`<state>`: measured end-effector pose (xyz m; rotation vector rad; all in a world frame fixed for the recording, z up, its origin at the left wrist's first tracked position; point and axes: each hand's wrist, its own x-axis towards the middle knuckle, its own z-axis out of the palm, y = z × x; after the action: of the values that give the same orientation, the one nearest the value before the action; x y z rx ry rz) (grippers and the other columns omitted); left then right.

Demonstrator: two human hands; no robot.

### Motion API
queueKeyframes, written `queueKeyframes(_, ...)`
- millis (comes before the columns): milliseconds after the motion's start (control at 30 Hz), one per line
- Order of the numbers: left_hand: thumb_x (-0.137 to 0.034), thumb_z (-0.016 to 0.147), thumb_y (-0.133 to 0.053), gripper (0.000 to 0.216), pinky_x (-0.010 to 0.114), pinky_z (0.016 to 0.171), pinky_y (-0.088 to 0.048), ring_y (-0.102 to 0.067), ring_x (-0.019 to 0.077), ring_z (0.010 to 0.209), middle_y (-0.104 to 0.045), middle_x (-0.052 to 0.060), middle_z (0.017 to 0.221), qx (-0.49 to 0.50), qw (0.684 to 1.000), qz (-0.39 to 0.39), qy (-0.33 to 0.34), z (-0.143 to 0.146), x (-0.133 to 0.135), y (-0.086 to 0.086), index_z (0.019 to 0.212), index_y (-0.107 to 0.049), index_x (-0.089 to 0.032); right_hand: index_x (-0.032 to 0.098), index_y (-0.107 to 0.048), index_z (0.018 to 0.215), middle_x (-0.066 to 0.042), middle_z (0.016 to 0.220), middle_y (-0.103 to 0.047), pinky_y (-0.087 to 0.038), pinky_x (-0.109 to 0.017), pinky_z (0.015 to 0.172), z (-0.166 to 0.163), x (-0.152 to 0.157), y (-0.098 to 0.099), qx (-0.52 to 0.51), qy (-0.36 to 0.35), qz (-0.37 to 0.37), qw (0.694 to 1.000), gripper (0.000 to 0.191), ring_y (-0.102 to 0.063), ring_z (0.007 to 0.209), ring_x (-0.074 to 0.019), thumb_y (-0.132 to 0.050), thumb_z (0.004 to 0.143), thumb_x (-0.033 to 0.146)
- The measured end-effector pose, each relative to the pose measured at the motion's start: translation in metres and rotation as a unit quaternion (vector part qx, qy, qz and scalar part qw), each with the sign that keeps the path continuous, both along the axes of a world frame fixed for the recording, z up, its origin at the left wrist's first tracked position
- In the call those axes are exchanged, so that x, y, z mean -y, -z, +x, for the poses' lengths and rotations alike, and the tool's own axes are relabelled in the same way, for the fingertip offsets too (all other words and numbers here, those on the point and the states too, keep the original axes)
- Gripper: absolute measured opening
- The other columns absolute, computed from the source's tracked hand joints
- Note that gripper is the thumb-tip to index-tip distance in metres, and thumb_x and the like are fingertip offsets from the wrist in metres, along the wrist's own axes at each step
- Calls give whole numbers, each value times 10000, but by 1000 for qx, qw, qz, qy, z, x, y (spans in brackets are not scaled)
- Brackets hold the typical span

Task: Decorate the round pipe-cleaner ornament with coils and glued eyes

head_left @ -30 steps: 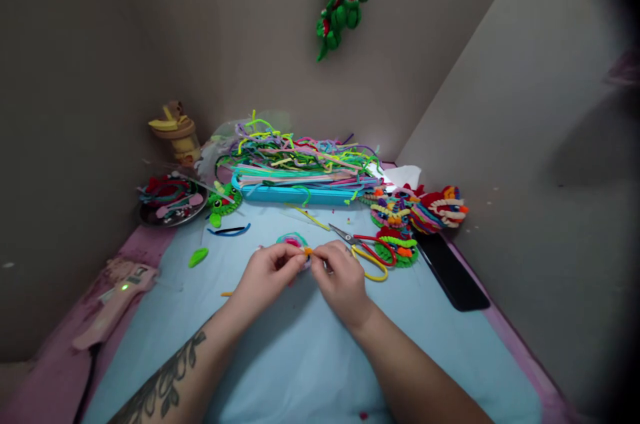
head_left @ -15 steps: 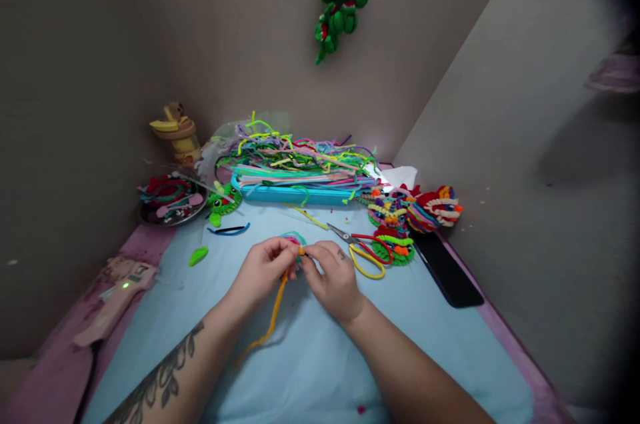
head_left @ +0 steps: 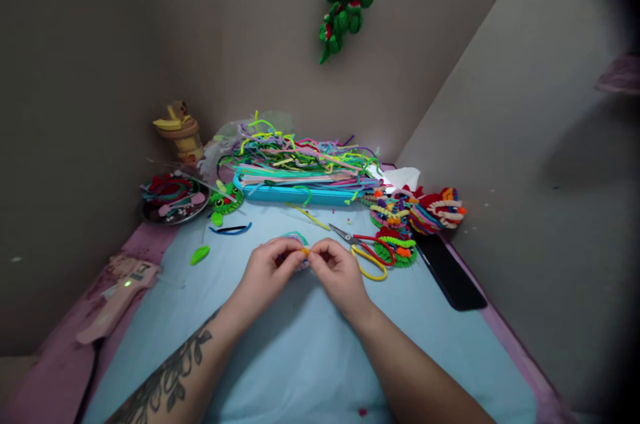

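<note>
My left hand (head_left: 264,272) and my right hand (head_left: 339,273) meet over the middle of the light blue mat (head_left: 300,357). Both pinch a small orange pipe cleaner (head_left: 305,251) between their fingertips. Just behind the fingers lies a small round pipe-cleaner piece (head_left: 296,242) in pink and teal, mostly hidden by my hands. Neither hand has its fingers spread.
Scissors (head_left: 363,247) with red and yellow handles lie right of my hands. A blue tray of pipe cleaners (head_left: 300,174) stands behind. Finished pipe-cleaner figures (head_left: 415,214) sit at the right, a black phone (head_left: 447,271) beside them. A glue gun (head_left: 117,297) lies at the left edge.
Half a second ago a long orange pipe cleaner trailed down from my left hand; now only a short orange bit shows between the fingertips. Both hands stay in place.
</note>
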<state>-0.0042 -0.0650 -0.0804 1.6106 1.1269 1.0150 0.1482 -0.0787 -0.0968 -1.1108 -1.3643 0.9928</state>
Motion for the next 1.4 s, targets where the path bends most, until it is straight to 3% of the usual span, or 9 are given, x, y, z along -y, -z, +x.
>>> queueKeyframes(200,-490,780,-623,360,211,516,-365,-462,97,542,-541,-13,623,101,981,-134,92,-4,-4,-9,689,-575,-145,193,-579,731,7,702,-571,-407,-250,613,6,-1,-4,-26,-67,-13,997,118,-514,648,-130,-588,814,277)
queueKeyframes(333,-492,747,-668,361,214,519,-357,-456,96,540,-528,-19,620,122,972,-168,112,-7,-5,-10,711,-571,-146,196,-580,738,4,711,-576,-417,-254,627,7,-1,-4,-34,-76,-18,996,119,-522,662,-134,-596,812,287)
queueKeyframes(600,-479,764,-659,336,200,497,-338,-441,88,540,-511,-31,616,122,975,-156,103,-6,-6,-7,744,-590,-150,197,-598,781,-7,739,-615,-452,-267,654,2,-2,-2,-79,-88,-45,992,113,-572,687,-146,-621,793,307)
queueKeyframes(933,-421,683,-733,318,197,517,-361,-476,86,544,-551,-28,612,109,974,-174,94,-8,-6,-7,704,-585,-140,183,-564,701,20,673,-555,-414,-226,589,6,-1,-6,-25,-91,-47,994,106,-503,620,-113,-598,762,263)
queueKeyframes(1167,-282,694,-678,178,212,534,-351,-465,98,543,-553,-26,562,21,990,-116,82,-10,-8,-5,636,-578,-146,177,-561,684,14,681,-552,-405,-219,576,5,0,-4,27,-78,-37,996,79,-507,626,-114,-572,751,218)
queueKeyframes(1400,-246,704,-668,173,217,585,-363,-489,118,622,-576,-15,602,-63,997,-27,39,-6,-6,-5,588,-584,-148,177,-583,687,6,691,-582,-404,-227,575,5,-2,2,93,-47,-26,994,62,-513,624,-119,-574,747,191)
